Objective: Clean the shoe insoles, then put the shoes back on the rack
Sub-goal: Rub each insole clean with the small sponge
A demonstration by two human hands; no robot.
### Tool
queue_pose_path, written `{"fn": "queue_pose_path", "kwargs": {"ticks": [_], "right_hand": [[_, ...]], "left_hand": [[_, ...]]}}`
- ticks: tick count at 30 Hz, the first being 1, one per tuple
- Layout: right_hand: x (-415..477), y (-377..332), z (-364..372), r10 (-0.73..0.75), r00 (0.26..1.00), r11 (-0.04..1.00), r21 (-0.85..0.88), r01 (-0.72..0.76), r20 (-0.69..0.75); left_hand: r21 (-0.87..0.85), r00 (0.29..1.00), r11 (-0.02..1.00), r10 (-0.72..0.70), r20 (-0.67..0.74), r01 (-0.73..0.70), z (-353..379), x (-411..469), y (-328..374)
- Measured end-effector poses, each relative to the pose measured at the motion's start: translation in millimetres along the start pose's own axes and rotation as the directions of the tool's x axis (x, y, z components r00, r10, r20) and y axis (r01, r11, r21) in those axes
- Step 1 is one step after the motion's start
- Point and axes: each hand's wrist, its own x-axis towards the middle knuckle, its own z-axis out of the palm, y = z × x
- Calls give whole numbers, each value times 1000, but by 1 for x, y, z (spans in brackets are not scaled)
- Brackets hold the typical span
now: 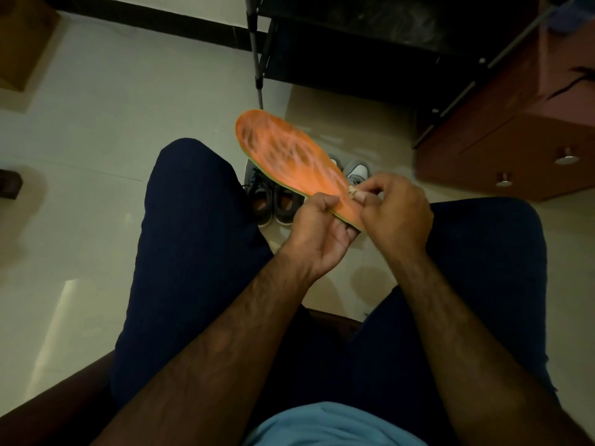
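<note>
The orange insole [283, 152] is in the air above the person's lap. Its heel end is in the grip and its toe end slants up and away, unsupported. The left hand [317, 226] holds that heel end, fingers curled under the edge and thumb on top. Just beside it, the right hand [394, 207] pinches a small pale wad [354, 192], too small to identify but probably a wipe or cloth, and presses it on the orange face close to the left thumb. Pale streaks cover the face beyond the grip, so the cleaning looks partway done at best.

Below the grip, a dark pair of shoes [273, 201] stands on the floor [80, 156] between the knees. The black rack [354, 43] stands farther out.

With only one end held, a hard stroke toward the toe could bend the insole or lever it out of the left hand onto the floor. The small wad could slip from the pinch, or merely smear the dirt about.
</note>
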Motion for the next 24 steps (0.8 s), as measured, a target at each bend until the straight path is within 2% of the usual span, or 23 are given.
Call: {"fn": "queue_pose_path", "kwargs": {"ticks": [2, 5, 10, 14, 18, 22, 24], "right_hand": [[-5, 2, 1, -8, 1000, 1000, -3, 8, 10], [-35, 0, 4, -117, 983, 993, -17, 120, 139], [-2, 5, 0, 1, 1000, 1000, 1, -1, 23], [-36, 3, 3, -126, 986, 992, 4, 127, 109], [-11, 8, -2, 31, 999, 999, 31, -32, 11], [-39, 9, 0, -115, 988, 993, 15, 114, 100], [-36, 12, -2, -73, 993, 997, 24, 71, 92]], "left_hand": [[-10, 1000, 1000, 10, -6, -10, -1, -2, 1], [-3, 998, 1000, 12, -54, -12, -1, 1, 6], [-9, 1000, 1000, 15, -25, -15, -1, 0, 5], [15, 997, 1000, 19, -70, -18, -1, -2, 10], [18, 998, 1000, 9, -63, -8, 1, -1, 9], [-11, 998, 999, 29, -49, -30, -1, -2, 15], [-8, 998, 999, 39, -44, -40, -1, -3, 16]]}}
